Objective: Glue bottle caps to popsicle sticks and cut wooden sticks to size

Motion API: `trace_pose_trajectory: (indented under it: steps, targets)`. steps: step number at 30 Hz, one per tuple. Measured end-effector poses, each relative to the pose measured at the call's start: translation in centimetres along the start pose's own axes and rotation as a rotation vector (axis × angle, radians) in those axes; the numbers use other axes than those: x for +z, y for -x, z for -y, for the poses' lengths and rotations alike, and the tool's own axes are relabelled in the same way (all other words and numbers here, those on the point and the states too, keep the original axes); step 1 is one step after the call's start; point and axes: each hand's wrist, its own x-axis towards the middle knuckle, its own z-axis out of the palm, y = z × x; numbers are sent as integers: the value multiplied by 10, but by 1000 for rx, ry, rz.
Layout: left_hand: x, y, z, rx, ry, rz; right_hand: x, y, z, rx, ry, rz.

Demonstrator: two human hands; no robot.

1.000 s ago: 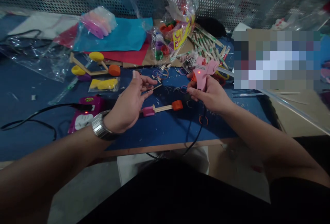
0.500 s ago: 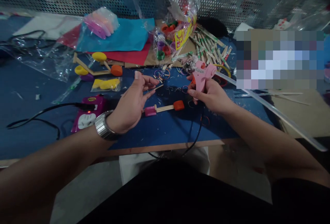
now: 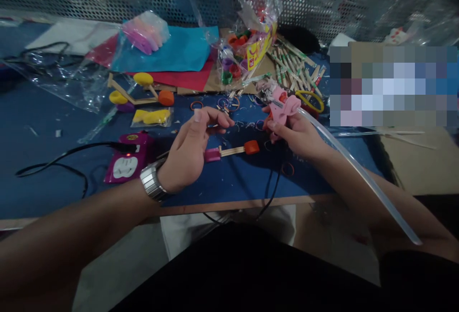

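My right hand [image 3: 299, 132] grips a pink glue gun [image 3: 283, 106], nose toward the back left. A long clear glue stick [image 3: 358, 173] trails from it over my right forearm. My left hand [image 3: 195, 149] hovers palm inward, fingers curved and apart, with nothing visible between them. Beside its palm, a row of wooden sticks [image 3: 233, 151] lies on the blue table [image 3: 222, 183], a pink piece [image 3: 213, 154] at the left end and an orange cap [image 3: 251, 147] at the right.
A stick frame with yellow and orange caps [image 3: 143, 101] lies left, near a yellow packet [image 3: 152, 117] and a purple power socket [image 3: 125, 163]. Behind are a bag of caps [image 3: 234, 53], wrapped sticks [image 3: 297, 68] and a blue sheet [image 3: 182, 49]. Yellow-handled scissors [image 3: 311, 100] lie right, near cardboard [image 3: 423, 159].
The thin stick seen at my left fingers is no longer visible, and those fingers have shifted. The glue stick's free end has swung down toward me. The view has moved slightly.
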Motion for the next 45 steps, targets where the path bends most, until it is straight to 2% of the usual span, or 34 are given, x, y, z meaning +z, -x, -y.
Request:
trace_pose_trajectory:
  steps: [4, 6, 11, 13, 19, 23, 24, 26, 28, 31, 33, 38, 41, 45]
  targets:
    - [0, 4, 0, 29, -5, 65, 0, 0, 1, -39, 14, -3]
    - [0, 2, 2, 26, 27, 47, 0, 0, 3, -56, 17, -17]
    - [-4, -14, 3, 78, 192, -240, 1, 0, 4, -65, -38, -71]
    - [-6, -18, -2, 127, 204, -310, 1, 1, 3, -72, -45, -78]
    - [-3, -9, -22, 155, 4, -277, -3, -1, -2, -68, -81, -120]
    - [-2, -7, -23, 303, -44, -341, -6, -8, -8, -114, -67, -134]
    - [-3, -9, -23, 311, -92, -307, -6, -9, -9, -125, -73, -140]
    - [-4, -12, -26, 353, -143, -321, -5, -11, -9, -143, -97, -153]
    - [-5, -15, -33, 346, -140, -332, -4, -12, -7, -149, -129, -164]
    - [-5, -19, -49, 321, -57, -286, -1, -9, 0, -159, -146, -171]
    - [-7, -21, -60, 334, -39, -291, 1, -7, 2, -165, -121, -135]
    - [-20, -30, -81, 365, -130, -282, 5, -1, -4, -167, 12, 43]
    - [-35, -39, -84, 383, -273, -294, 6, 0, -9, -220, 58, 37]
    - [-59, -47, -78, 347, -450, -243, 5, -3, -10, -242, 156, -7]
